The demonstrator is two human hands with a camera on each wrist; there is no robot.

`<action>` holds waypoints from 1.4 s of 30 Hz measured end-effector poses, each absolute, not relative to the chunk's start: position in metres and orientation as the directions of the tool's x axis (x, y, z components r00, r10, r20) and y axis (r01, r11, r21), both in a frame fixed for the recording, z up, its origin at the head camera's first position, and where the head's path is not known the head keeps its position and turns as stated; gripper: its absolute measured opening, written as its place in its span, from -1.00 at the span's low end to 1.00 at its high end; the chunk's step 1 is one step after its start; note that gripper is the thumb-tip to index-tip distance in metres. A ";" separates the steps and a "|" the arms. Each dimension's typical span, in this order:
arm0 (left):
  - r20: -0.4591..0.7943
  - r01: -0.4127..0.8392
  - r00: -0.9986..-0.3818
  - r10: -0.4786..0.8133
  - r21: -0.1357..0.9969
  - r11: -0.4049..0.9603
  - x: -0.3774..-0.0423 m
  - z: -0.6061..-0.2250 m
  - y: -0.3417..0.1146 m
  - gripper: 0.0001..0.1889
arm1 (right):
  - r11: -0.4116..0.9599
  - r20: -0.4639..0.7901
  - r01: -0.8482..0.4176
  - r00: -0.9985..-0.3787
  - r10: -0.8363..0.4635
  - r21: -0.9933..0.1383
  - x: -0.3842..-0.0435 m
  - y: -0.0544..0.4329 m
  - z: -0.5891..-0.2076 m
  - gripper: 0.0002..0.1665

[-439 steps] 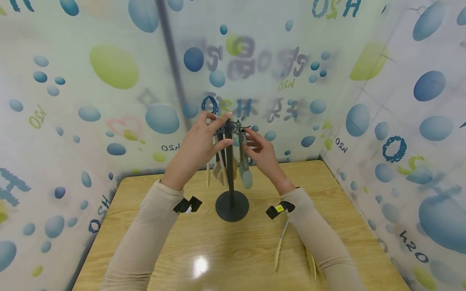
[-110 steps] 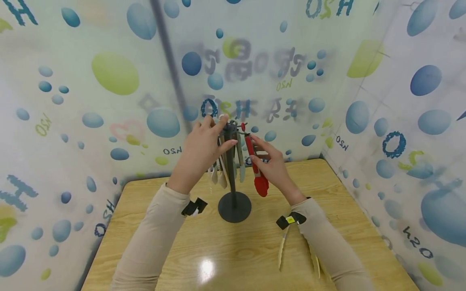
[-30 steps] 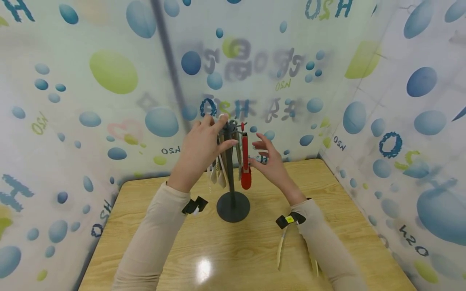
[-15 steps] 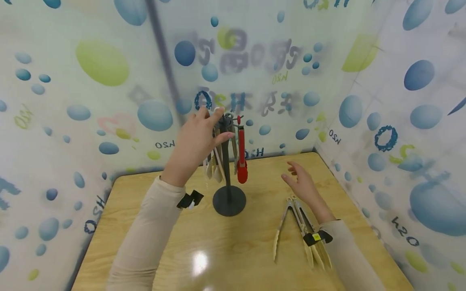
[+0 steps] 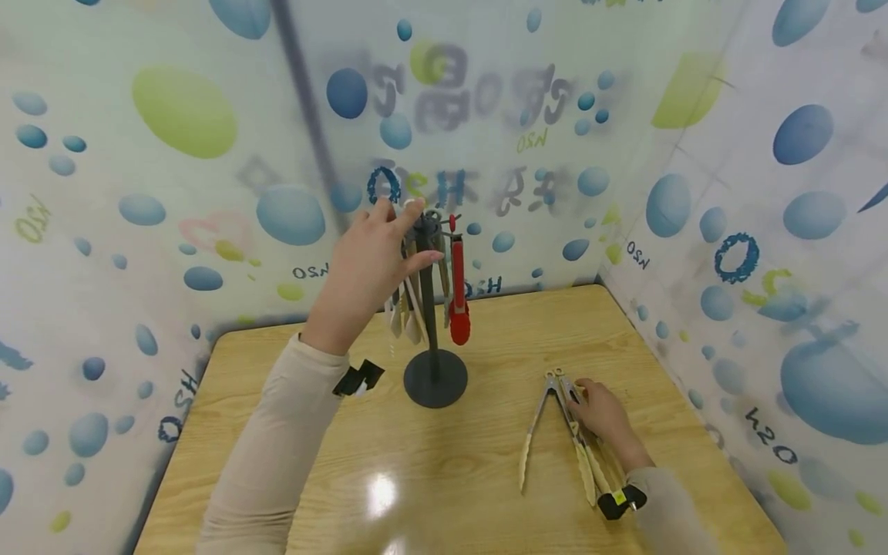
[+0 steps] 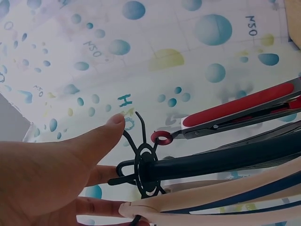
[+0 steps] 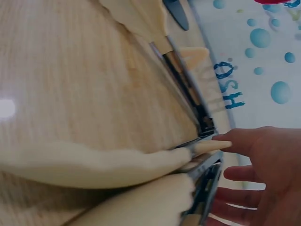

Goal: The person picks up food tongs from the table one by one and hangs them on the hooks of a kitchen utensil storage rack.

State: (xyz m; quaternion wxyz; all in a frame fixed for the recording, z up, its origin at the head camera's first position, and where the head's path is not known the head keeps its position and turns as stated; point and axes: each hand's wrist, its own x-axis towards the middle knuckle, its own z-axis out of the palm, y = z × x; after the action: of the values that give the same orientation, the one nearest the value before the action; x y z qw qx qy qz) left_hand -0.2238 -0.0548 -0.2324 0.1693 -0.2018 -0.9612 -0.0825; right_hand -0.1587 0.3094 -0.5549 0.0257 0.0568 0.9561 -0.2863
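Observation:
At the top of a dark utensil stand [image 5: 435,378], my left hand [image 5: 361,262] holds the hook ring [image 6: 149,169] with thumb and fingertips. Red-tipped tongs [image 5: 459,285] hang from a right-side hook. Beige utensils [image 6: 188,192] and dark handles hang lower in the left wrist view, partly behind my left hand in the head view. My right hand [image 5: 605,420] grips the hinge end of metal tongs with cream tips [image 5: 595,470] on the table. In the right wrist view its thumb and fingers lie either side of the tongs' metal arms [image 7: 207,169].
A spread pair of cream-tipped tongs [image 5: 533,432] lies close to my right hand, with ring ends side by side. The wooden table [image 5: 312,455] meets patterned walls [image 5: 569,46] at the back and right.
Earlier, grey tongs and then the red tongs were in my right hand at the stand. It let go of the red tongs, moved right and down to the tongs on the table. My left hand stayed.

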 end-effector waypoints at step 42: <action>0.310 0.424 -0.866 0.392 0.040 0.905 -0.223 -0.227 -0.056 -0.10 | 0.898 0.249 -0.037 -0.965 0.082 -0.438 -0.175 0.308 -0.527 -0.37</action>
State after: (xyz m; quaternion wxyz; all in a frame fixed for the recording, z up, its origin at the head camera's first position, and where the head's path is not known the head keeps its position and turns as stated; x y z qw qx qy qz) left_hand -0.2228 -0.0562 -0.2273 0.1492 -0.2114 -0.9645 -0.0536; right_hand -0.1753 0.3081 -0.5271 -0.1319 0.0115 0.9652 -0.2253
